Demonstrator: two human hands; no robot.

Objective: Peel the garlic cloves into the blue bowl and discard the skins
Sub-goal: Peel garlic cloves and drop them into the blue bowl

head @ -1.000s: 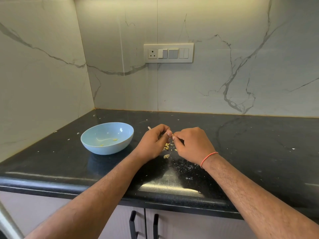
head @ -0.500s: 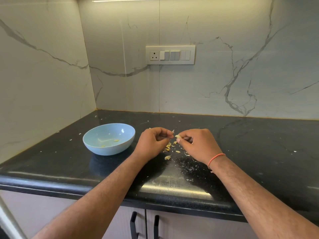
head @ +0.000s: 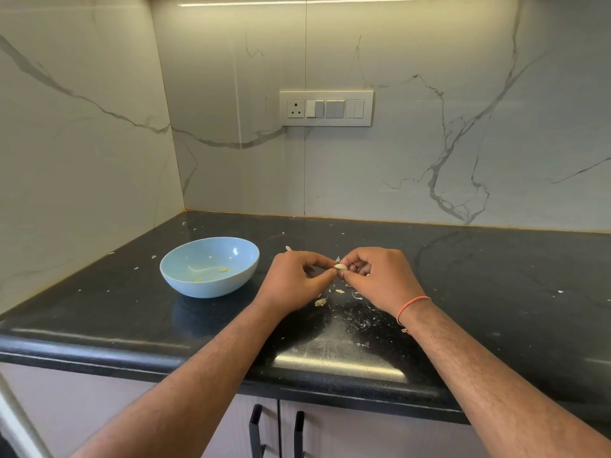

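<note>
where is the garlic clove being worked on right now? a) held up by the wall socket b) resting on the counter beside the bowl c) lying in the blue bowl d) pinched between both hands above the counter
d: the garlic clove sits pinched between the left hand and right hand, to the right of the blue bowl.

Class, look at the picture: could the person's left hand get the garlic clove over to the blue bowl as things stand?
Probably yes. The left hand pinches the garlic clove together with the right hand, and the blue bowl sits just to its left on the counter, nothing standing between them.
</note>
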